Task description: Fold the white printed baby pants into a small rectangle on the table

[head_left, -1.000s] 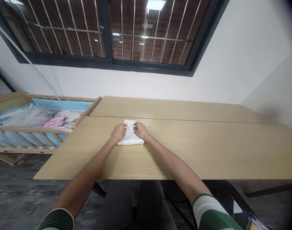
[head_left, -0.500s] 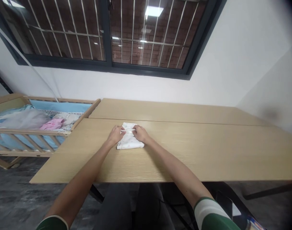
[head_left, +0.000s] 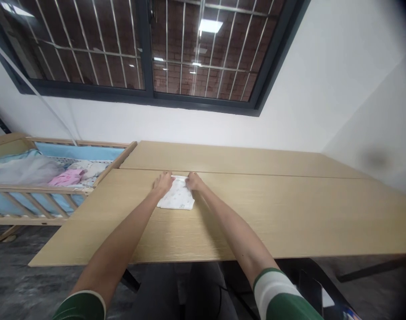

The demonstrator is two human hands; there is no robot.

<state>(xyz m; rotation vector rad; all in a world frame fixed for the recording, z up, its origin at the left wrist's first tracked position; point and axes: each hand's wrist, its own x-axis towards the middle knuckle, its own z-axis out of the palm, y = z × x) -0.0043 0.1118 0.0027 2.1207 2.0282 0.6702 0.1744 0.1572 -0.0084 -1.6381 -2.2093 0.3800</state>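
Observation:
A small folded white cloth (head_left: 177, 195) with a faint printed pattern lies on the wooden table (head_left: 272, 213), and I cannot tell whether it is a garment. My left hand (head_left: 163, 182) grips its far left corner, thumb on top. At the far right corner, my right hand (head_left: 194, 181) has its fingers closed on the edge. Between the hands the far edge runs fairly straight, while the near edge rests flat on the tabletop. Parts of the fingertips are hidden behind the thumbs and the cloth.
To the left stands a wooden crib (head_left: 56, 189) with blue lining, holding a pink cloth (head_left: 67, 177) and other bedding. A second board (head_left: 223, 158) adjoins the table at the back, against the white wall below a barred window (head_left: 203, 100). Dark floor shows below.
Both hands have shifted from the cloth's upper sides to its far corners. The crumpled upper part now looks flatter, and the far edge straighter. The camera view has tilted slightly.

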